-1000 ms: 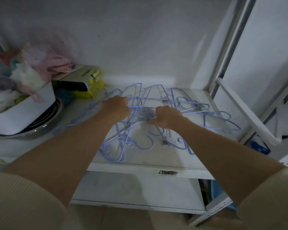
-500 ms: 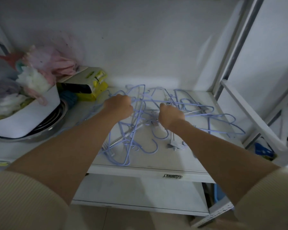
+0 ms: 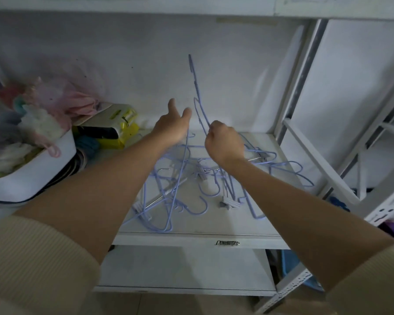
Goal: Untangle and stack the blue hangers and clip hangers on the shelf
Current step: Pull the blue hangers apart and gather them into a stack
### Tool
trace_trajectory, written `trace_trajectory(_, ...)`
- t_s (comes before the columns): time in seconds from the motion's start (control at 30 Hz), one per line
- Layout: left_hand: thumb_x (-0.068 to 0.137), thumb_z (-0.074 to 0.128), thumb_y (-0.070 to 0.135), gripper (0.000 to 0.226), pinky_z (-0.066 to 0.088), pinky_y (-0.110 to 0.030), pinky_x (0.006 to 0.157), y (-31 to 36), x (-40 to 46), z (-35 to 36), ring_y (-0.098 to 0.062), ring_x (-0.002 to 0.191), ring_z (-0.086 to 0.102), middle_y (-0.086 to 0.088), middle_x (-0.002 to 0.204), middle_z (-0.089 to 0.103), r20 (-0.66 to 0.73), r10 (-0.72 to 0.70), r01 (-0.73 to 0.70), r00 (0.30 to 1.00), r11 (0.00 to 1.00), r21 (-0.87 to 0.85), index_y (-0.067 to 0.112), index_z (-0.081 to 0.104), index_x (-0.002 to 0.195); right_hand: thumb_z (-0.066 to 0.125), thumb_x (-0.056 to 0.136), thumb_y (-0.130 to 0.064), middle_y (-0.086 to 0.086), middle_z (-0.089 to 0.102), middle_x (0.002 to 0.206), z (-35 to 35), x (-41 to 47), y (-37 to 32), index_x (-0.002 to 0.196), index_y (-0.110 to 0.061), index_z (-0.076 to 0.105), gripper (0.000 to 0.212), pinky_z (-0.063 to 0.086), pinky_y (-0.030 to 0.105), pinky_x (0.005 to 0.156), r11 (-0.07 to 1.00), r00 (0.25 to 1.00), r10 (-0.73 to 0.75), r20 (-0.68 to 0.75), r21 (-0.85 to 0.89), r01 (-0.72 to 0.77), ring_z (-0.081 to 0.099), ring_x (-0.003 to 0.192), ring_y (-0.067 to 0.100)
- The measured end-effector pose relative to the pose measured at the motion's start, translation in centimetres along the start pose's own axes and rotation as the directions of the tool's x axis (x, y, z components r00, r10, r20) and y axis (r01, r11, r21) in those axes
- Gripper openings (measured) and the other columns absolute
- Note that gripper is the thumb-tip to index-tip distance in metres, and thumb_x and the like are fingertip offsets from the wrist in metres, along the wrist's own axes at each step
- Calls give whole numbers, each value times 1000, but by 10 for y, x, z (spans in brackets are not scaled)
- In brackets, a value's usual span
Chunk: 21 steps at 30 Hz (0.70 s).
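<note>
Pinching the wire of one raised blue hanger [image 3: 197,94], the right hand [image 3: 224,143] keeps its fingers curled tightly round the lower run of that wire, with the hanger standing nearly upright and its tip high against the back wall. The left hand [image 3: 172,126] is held with fingers extended and thumb spread; the palm faces away, so whether it touches a second strand running down beneath it cannot be told.

Below both hands, the tangled pile [image 3: 205,178] of blue hangers and clip hangers lies on the white shelf [image 3: 191,237], hooks and bars interlocked. At least one grey clip [image 3: 229,203] lies near the front of the heap.

Recommended procedure for the step in hand, as a judgement:
- Maintain the pinch on the wire; a grip close to the hook gives better control of rotation.
- Use the free left hand to press the pile down, so that the lift does not drag neighbouring hangers upward.
- Rotate the raised hanger to pass its hook out of any loop; do not pull straight.
- Watch the clips; they are likely to snag on thin wire.

To the left, well apart from the heap, stand a white tub [image 3: 43,169] and a yellow box [image 3: 121,130]; keep the lifted hanger away from them.
</note>
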<state>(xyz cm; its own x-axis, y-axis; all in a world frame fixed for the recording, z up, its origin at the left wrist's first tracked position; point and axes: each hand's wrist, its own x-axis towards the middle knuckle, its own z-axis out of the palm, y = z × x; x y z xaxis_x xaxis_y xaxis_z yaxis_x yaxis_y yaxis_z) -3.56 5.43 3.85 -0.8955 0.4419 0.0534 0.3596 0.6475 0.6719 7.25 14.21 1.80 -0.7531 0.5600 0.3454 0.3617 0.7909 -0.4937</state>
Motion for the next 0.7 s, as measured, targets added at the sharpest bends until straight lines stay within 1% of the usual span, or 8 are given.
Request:
trace_trajectory(0.07,94,28,52,69,53,-37,87,6,6,-5,-28,97,66,-14,127,57,67,-35,51,997,965,-257,27,-3,151,38,88,-9,22,65,98,6,-11,-11,102,-2,54,21,37,34,64,999,999,-22,34,32,21,60,91,41)
trace_trajectory(0.13,97,31,46,61,53,-30,73,10,7,-11,-20,81,66,-10,111,61,133,-44,99,990,891,-443,28,6,149,38,89,-9,23,64,100,10,-19,-20,102,-1,51,20,36,34,65,998,997,-26,73,54,22,60,93,41)
trace_trajectory(0.23,99,35,30,22,51,-31,75,9,7,-14,-17,73,62,-6,91,62,226,-42,168,973,801,-575,21,43,117,40,89,-10,23,63,107,13,-28,-27,107,-1,51,23,35,34,68,999,991,-13,130,45,7,59,99,41)
trace_trajectory(0.33,100,37,22,10,52,-29,61,3,2,-6,-16,65,58,-5,80,54,310,-57,240,949,768,-593,16,44,96,39,90,-11,22,63,109,15,-37,-31,114,-2,50,27,35,34,70,1000,986,-10,165,27,6,59,101,39)
trace_trajectory(0.43,100,28,18,19,37,-26,50,-2,-1,3,-15,49,40,-6,66,35,181,-84,181,980,761,-623,17,37,83,39,90,-15,19,61,109,15,-41,-34,111,-6,49,25,38,35,71,1000,970,-30,239,13,28,58,100,39)
trace_trajectory(0.53,99,25,23,27,33,-27,48,-9,-1,11,-15,34,41,-8,60,33,-8,-69,53,998,833,-551,19,32,72,40,93,-25,16,62,110,13,-37,-35,112,-10,52,27,42,36,73,998,955,-59,292,8,59,59,100,36)
trace_trajectory(0.63,98,28,29,22,42,-35,61,-12,-6,15,-26,61,51,-14,69,48,-106,-31,-13,994,921,-389,17,35,81,37,95,-44,13,63,107,12,-33,-32,110,-13,55,38,46,36,74,998,959,-55,277,12,54,61,95,34)
trace_trajectory(0.7,99,28,30,21,45,-30,56,-14,-8,14,-29,65,53,-14,76,51,-149,-25,-31,989,930,-366,16,37,86,34,96,-47,14,64,104,12,-31,-29,108,-12,55,43,45,35,71,999,966,-50,252,-5,53,61,94,34)
